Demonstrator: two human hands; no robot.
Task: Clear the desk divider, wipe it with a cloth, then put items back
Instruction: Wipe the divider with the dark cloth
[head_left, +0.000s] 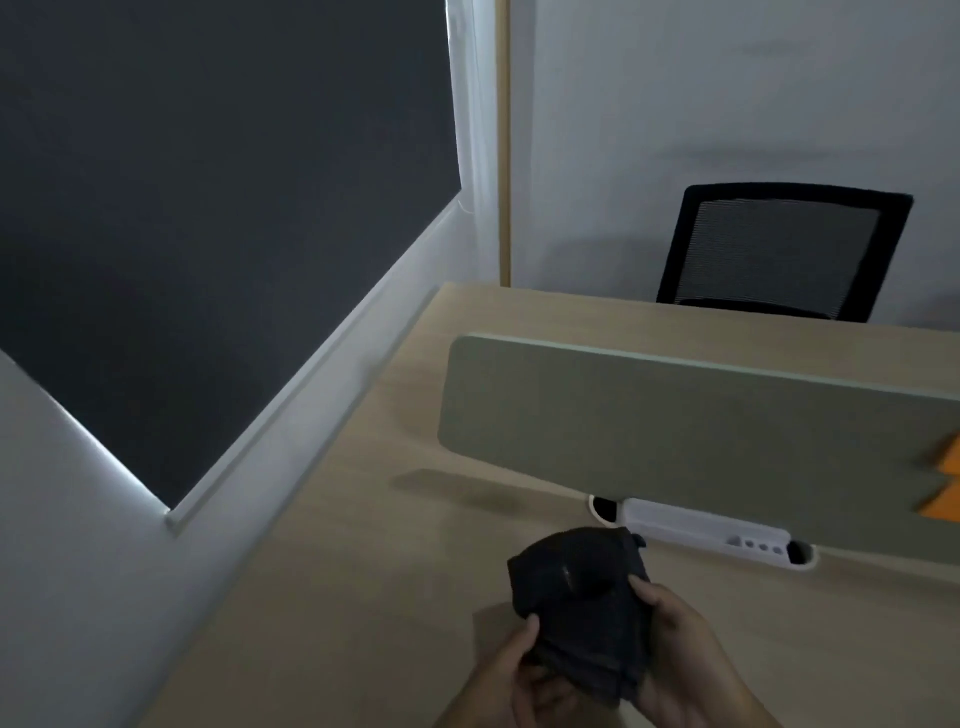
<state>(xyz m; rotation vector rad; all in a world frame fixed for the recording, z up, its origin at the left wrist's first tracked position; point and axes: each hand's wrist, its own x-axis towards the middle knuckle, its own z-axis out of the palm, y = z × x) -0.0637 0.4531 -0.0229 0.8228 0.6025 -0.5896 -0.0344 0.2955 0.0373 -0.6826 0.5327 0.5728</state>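
**A:** Starting at the left, what was there?

**B:** A dark roller blind (208, 208) over the window, matte and flat, with a pale sill sloping along its lower edge. Right of it lay the light wood-grain desk (332, 571), smooth and bare on that side.

**A:** And the hands?

**B:** Low in the middle. The left hand (511, 675) had its fingers curled round the lower left of a dark cloth (582, 597), thumb pressed on top. The right hand (675, 649) pinched the cloth's right edge. The cloth looked soft, bunched and loosely folded, held just above the desk.

**A:** Where did the divider lie from there?

**B:** Ahead and to the right. The grey-green desk divider (649, 415) stood upright, a long felt-like panel with rounded corners, its long axis running left to right and away toward the right edge. I judged the right hand nearer to it. Below it sat a white plastic cable tray (701, 530).

**A:** Anything on the panel?

**B:** Orange sticky notes (945, 483) at the far right, partly cut off. Behind stood a black mesh office chair (779, 249).
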